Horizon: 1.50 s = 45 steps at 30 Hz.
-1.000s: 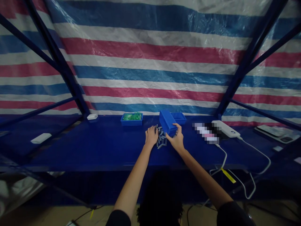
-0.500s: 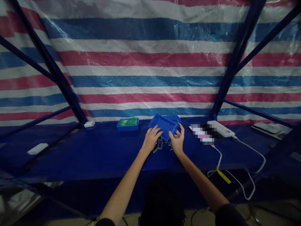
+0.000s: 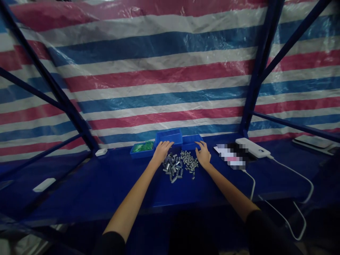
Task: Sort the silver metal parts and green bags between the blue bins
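Set down from its tilted hold, one blue plastic bin (image 3: 169,134) now stands mid-frame behind silvery metal cylinders (image 3: 174,169) and smaller metal pieces (image 3: 189,160), the left hand (image 3: 160,153) loosely spread at its front, the right hand (image 3: 203,155) half-curled, fingers parted, beside a second blue bin (image 3: 190,145).

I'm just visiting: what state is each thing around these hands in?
Left bin: open-topped, holding green items
Middle bin: open-topped
Right bin: open-topped
Larger metal pieces: loose, piled
Smaller metal pieces: loose, scattered alongside
Left hand: at middle bin's front, grip unclear
Right hand: fingers bent by right bin, grip unclear
White device: lying flat, cable attached
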### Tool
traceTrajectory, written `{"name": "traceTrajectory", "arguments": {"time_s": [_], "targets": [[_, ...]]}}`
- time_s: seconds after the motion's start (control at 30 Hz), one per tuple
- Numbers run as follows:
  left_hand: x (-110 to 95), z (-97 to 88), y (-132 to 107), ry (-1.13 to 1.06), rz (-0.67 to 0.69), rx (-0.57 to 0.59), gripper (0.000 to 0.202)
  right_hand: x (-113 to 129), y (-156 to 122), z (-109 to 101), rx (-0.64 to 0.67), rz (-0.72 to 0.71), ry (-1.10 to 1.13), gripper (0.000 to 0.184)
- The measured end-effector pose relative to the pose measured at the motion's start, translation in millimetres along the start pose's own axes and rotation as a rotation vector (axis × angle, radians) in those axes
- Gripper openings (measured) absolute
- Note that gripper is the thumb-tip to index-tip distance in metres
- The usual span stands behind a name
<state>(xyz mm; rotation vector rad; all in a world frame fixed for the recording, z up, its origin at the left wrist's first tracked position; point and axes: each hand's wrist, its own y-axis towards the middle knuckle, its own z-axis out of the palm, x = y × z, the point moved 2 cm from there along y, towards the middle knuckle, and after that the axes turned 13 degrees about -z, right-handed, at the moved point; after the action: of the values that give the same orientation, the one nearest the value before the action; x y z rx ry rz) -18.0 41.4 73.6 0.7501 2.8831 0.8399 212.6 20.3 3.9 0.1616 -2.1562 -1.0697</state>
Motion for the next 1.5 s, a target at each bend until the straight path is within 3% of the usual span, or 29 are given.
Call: {"name": "traceTrajectory", "arguments": {"time_s": [0.2, 0.53, 1.0, 1.13, 1.23, 1.3, 1.37, 1.5], "targets": [[13, 22.9, 11, 0.027, -0.019, 0.049, 0.038, -20, 10, 16, 0.033, 0.008, -0.128, 0.029], [15, 54.3, 28, 0.05, -0.134, 0.232, 0.03, -21, 17, 13, 0.0, -0.039, -0.229, 0.022], [16, 32.5, 24, 0.123, -0.19, 0.28, 0.025, -23, 23, 7, 0.145, -0.036, -0.056, 0.021], [-12, 13.1, 15, 0.072, -0.254, 0.13, 0.031, -20, 25, 2, 0.176, -0.024, 0.009, 0.024], [-59, 2.3, -9, -0.094, -0.094, 0.094, 0.037, -17, 26, -4, 0.199, -0.018, 0.011, 0.029], [-92, 3.6, -29, -0.158, 0.093, 0.176, 0.045, -14, 27, -8, 0.188, -0.002, -0.009, 0.034], [-114, 10.2, -45, -0.178, 0.186, 0.217, 0.055, -12, 26, -12, 0.161, 0.013, -0.026, 0.036], [-125, 29.4, -46, -0.152, 0.136, 0.192, 0.055, -11, 24, -13, 0.155, 0.024, -0.007, 0.031]]}}
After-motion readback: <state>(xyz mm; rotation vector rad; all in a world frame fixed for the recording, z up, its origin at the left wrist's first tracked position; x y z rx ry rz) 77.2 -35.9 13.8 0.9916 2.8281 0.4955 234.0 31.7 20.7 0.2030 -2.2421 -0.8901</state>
